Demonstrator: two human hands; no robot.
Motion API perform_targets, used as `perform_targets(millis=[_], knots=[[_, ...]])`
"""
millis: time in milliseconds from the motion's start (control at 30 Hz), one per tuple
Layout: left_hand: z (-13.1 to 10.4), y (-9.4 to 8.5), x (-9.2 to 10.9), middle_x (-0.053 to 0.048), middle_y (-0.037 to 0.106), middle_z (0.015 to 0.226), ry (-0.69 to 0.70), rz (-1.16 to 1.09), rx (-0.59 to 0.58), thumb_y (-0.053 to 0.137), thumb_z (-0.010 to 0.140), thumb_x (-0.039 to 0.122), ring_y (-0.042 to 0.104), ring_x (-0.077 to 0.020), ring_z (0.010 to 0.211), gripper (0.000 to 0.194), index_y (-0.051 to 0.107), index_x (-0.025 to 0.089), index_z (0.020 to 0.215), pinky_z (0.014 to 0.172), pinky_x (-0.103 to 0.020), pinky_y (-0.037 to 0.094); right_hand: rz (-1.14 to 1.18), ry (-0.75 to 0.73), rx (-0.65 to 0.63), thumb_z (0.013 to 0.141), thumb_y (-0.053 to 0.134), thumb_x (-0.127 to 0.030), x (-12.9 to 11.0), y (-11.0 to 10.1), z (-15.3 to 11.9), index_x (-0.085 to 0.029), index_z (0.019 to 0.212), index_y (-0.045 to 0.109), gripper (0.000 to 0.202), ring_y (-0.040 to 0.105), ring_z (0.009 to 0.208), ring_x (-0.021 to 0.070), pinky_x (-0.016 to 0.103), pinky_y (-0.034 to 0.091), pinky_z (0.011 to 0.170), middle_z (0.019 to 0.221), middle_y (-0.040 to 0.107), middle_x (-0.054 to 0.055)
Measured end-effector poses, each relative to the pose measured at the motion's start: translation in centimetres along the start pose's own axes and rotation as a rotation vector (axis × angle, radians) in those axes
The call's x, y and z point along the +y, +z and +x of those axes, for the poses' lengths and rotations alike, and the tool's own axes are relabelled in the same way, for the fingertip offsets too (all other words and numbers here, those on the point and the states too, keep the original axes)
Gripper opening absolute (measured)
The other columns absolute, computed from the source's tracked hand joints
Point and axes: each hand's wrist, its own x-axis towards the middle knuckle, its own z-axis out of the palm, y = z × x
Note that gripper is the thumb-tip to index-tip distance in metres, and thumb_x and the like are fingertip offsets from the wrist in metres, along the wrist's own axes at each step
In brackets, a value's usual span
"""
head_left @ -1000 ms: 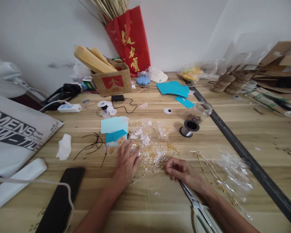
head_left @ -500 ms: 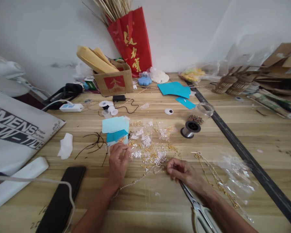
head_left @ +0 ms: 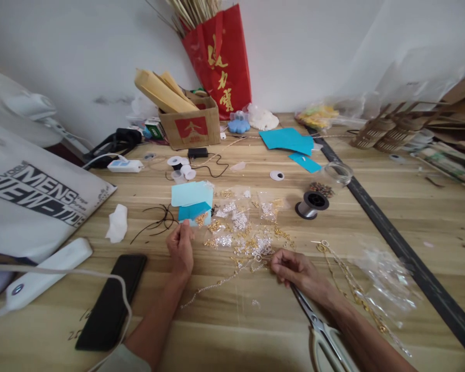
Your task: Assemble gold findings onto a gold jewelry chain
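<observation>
My left hand (head_left: 181, 248) is closed, its thumb and fingertips pressed together at the lower edge of a blue card (head_left: 196, 210). What they pinch, if anything, is too small to make out. My right hand (head_left: 292, 266) is also closed in a pinch, beside a small ring at the end of a silver chain (head_left: 217, 283). Whatever sits in its fingertips cannot be made out. Between the hands lie loose silver beads (head_left: 261, 244) and gold beads (head_left: 282, 235). Scissors (head_left: 318, 325) lie partly beneath my right hand and wrist.
Gold and silver chains (head_left: 349, 281) and clear plastic bags (head_left: 389, 274) lie to the right. A wire spool (head_left: 312, 205) stands by a jar (head_left: 335, 176) of beads. At left are a black phone (head_left: 110, 305), white cable and black cords (head_left: 160, 221).
My left hand has drawn back slightly from the bead packets and turned, its fingers now closed together. My right hand stays by the ring. The whole view has shifted a little.
</observation>
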Motion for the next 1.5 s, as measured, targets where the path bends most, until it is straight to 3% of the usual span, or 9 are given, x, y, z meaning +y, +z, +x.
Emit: perform_targets(millis=[200,367,500,600,700,900,1167,1300,1500], knots=[[0.1,0.1,-0.3,0.005,0.032,0.050,0.007,-0.042,0.005,0.045,0.088,0.044,0.035,-0.0102,0.048,0.046,0.032,0.020,0.051,0.050,-0.022,0.034,0.008,-0.007,-0.011,0.078,0.064,-0.053,-0.1,0.0,0.2,-0.017,0.073,0.053,0.037,0.046,0.053,0.0098,0.021,0.039,0.047,0.060,0.047,-0.003],[-0.1,0.1,0.4,0.003,0.046,0.057,0.019,0.027,-0.084,0.047,0.088,0.040,0.045,-0.0115,0.055,0.033,0.052,0.018,0.064,0.055,-0.022,0.039,0.003,-0.005,-0.001,0.077,0.064,-0.054,-0.1,0.0,0.2,-0.018,0.073,0.053,0.039,0.047,0.053,0.0103,0.021,0.040,0.046,0.061,0.048,-0.003],[-0.3,0.5,0.3,-0.002,0.063,0.075,0.249,0.216,-0.291,0.059,0.082,0.030,0.057,-0.0176,0.078,0.015,0.064,0.018,0.074,0.076,-0.030,0.045,0.001,0.004,-0.006,0.077,0.064,-0.053,-0.1,-0.1,0.2,-0.018,0.074,0.054,0.037,0.048,0.054,0.0106,0.021,0.040,0.046,0.062,0.049,-0.002],[-0.5,0.8,-0.2,-0.004,0.064,0.080,0.486,0.326,-0.467,0.066,0.077,0.022,0.056,-0.0213,0.090,0.004,0.069,0.020,0.077,0.088,-0.038,0.044,0.009,0.012,-0.009,0.078,0.064,-0.052,0.0,-0.2,0.2,-0.018,0.074,0.054,0.036,0.049,0.054,0.0106,0.021,0.041,0.046,0.063,0.049,-0.003],[-0.6,0.7,-0.7,-0.004,0.062,0.080,0.588,0.434,-0.527,0.068,0.075,0.018,0.053,-0.0233,0.095,0.007,0.070,0.022,0.080,0.090,-0.041,0.044,0.019,0.021,-0.012,0.078,0.064,-0.052,0.0,-0.3,0.2,-0.018,0.075,0.054,0.036,0.049,0.055,0.0108,0.021,0.041,0.047,0.064,0.049,-0.002],[-0.3,-0.1,-0.9,-0.005,0.064,0.086,0.616,0.591,-0.612,0.074,0.069,0.019,0.052,-0.0255,0.097,0.023,0.069,0.022,0.092,0.088,-0.043,0.045,0.015,0.031,-0.015,0.079,0.063,-0.052,0.0,-0.5,0.2,-0.018,0.075,0.053,0.036,0.049,0.056,0.0108,0.021,0.042,0.047,0.064,0.049,-0.002],[0.2,-0.4,-0.7,-0.006,0.067,0.090,0.535,0.517,-0.664,0.066,0.077,0.016,0.055,-0.0226,0.095,0.014,0.068,0.019,0.091,0.089,-0.040,0.045,-0.005,0.033,-0.016,0.080,0.062,-0.051,0.0,-0.5,0.2,-0.018,0.075,0.054,0.035,0.050,0.057,0.0113,0.021,0.043,0.048,0.064,0.049,-0.001],[0.9,-0.9,-0.2,-0.006,0.069,0.087,0.394,0.403,-0.559,0.058,0.082,0.020,0.060,-0.0209,0.089,0.012,0.068,0.019,0.088,0.086,-0.038,0.046,-0.014,0.036,-0.018,0.080,0.061,-0.051,0.0,-0.5,0.1,-0.017,0.075,0.053,0.035,0.050,0.057,0.0105,0.020,0.043,0.048,0.065,0.049,-0.002],[1.7,-1.8,0.7,0.000,0.063,0.068,0.115,0.022,-0.015,0.057,0.083,0.029,0.061,-0.0147,0.068,0.017,0.064,0.016,0.093,0.071,-0.029,0.049,0.000,0.012,-0.039,0.082,0.061,-0.049,0.4,-0.7,0.2,-0.017,0.076,0.053,0.034,0.050,0.057,0.0098,0.019,0.043,0.048,0.066,0.048,-0.002]])
